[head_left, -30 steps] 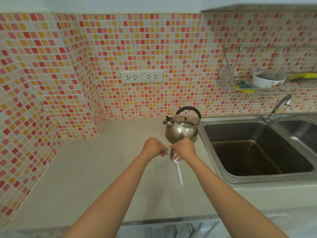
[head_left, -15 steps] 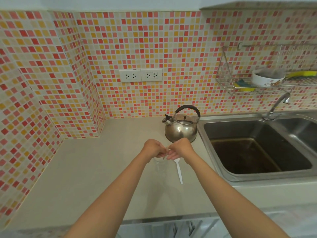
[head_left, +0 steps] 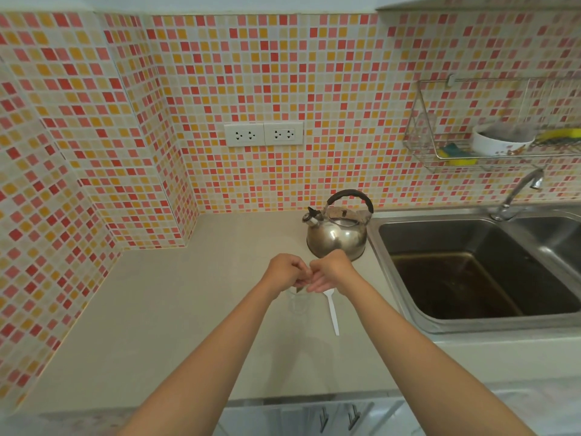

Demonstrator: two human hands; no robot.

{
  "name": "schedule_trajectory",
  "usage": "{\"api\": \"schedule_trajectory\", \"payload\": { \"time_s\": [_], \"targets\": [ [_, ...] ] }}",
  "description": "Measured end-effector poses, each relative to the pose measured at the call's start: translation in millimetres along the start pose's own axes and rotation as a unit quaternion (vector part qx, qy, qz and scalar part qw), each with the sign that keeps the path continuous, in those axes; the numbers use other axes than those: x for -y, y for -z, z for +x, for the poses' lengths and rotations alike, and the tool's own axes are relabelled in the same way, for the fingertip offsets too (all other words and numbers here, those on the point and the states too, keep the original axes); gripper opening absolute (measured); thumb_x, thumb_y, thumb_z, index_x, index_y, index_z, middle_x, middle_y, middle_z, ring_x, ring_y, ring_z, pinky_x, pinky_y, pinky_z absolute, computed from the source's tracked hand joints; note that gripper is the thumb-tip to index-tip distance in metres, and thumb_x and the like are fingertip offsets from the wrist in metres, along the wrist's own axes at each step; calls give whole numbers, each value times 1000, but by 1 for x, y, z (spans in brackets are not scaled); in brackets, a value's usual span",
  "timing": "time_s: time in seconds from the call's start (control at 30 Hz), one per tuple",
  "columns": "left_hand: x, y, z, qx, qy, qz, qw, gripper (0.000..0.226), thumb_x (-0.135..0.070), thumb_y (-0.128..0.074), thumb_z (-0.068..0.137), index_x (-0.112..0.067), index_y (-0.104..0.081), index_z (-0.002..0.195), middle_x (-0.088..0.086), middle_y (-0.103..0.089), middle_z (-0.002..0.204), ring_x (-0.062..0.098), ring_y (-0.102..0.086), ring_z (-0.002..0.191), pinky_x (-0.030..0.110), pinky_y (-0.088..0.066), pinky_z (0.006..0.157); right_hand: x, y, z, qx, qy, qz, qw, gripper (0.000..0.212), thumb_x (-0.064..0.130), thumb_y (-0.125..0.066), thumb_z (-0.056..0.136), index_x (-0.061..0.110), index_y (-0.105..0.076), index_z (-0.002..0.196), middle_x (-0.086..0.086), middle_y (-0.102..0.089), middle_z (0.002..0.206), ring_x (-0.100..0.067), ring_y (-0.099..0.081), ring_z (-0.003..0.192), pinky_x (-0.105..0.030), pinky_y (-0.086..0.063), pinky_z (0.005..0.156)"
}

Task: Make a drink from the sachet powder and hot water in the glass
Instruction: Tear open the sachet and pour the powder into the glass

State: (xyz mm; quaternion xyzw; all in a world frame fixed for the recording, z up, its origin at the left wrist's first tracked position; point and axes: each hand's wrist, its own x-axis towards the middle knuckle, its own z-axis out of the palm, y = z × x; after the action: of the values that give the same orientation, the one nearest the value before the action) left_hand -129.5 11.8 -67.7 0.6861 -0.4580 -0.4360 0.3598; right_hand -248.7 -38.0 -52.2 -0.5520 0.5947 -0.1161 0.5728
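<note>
Domestic kitchen. Indicators: beige countertop (head_left: 157, 309), stainless steel double sink (head_left: 471, 212) with chrome tap (head_left: 518, 190), polished steel whistling kettle (head_left: 336, 237), pink-and-orange mosaic tile wall (head_left: 251, 73), wire wall rack (head_left: 440, 158) holding sponges.

mosaic-tiled wall (head_left: 283, 73), beige counter (head_left: 163, 309)

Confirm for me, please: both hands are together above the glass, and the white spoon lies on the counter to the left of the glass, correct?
Not quite. In the head view the white spoon lies right of the glass, not left. Both hands, left and right, are indeed together above it.
</note>
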Motion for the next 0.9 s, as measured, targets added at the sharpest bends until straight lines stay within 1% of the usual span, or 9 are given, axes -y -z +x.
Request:
{"api": "schedule_trajectory", "payload": {
  "time_s": [0.07,0.13,0.27,0.37,0.47,0.6,0.73,0.83,0.9],
  "targets": [
    [-1,1,1,-16,5,-6,1000,17,7,-60,84,-3,-64,71,16,-65,71,19,-62,58,23,-57,62,4,-1,2,-7,3,-11,1000,25,4,-47,91,-7,-59,71,-9,-60,35,-16,-61,32,-20,-51,38],
    [-3,2,3,-37,10,-21,999,20,10,-58,83,-2,-64,68,15,-65,68,18,-64,55,22,-59,59,7,-1,6,-22,18,-20,999,27,5,-47,91,-6,-60,69,-9,-60,35,-16,-61,32,-19,-51,38],
    [-7,-3,2,-76,3,-17,997,15,7,-67,79,1,-66,65,17,-67,67,22,-66,56,32,-63,67,10,-4,8,-59,42,-66,995,28,3,-49,86,-5,-59,62,-11,-61,37,-16,-59,30,-18,-49,36],
    [-10,-5,-1,-94,-11,0,996,5,4,-70,76,9,-71,77,27,-71,77,23,-67,58,36,-62,72,11,-4,10,-92,66,-101,988,27,5,-51,81,1,-58,55,-9,-63,39,-14,-58,29,-13,-42,33],
    [-12,-1,-3,-75,8,-14,997,13,4,-70,76,13,-72,86,30,-72,86,25,-67,60,38,-61,78,13,-3,11,-70,58,-123,988,27,6,-49,82,1,-60,58,-8,-65,45,-11,-58,29,-14,-45,36],
    [-15,2,-7,-91,22,-15,995,11,6,-68,74,13,-72,82,30,-72,85,35,-70,70,43,-60,83,14,-4,13,-49,62,-125,989,30,6,-47,85,-2,-61,59,-7,-64,40,-11,-59,30,-14,-45,37],
    [-10,7,-6,-144,18,15,989,9,7,-62,78,12,-70,79,24,-70,74,29,-69,61,42,-61,79,12,-7,17,-52,59,-106,991,28,8,-50,86,-11,-65,73,-21,-72,69,-15,-63,40,-20,-54,47],
    [-11,9,-5,-165,20,71,984,8,1,-65,79,4,-71,75,20,-73,73,28,-73,68,37,-61,76,10,-12,19,-64,64,-114,989,25,9,-54,84,-2,-61,62,-19,-71,71,-25,-70,59,-30,-60,65],
    [-13,9,-7,-177,17,95,980,8,-1,-66,78,0,-71,72,17,-74,73,26,-74,71,36,-61,75,9,-13,20,-76,82,-105,988,24,11,-56,84,3,-59,61,-15,-71,68,-25,-70,58,-29,-60,59]
  ]
}}
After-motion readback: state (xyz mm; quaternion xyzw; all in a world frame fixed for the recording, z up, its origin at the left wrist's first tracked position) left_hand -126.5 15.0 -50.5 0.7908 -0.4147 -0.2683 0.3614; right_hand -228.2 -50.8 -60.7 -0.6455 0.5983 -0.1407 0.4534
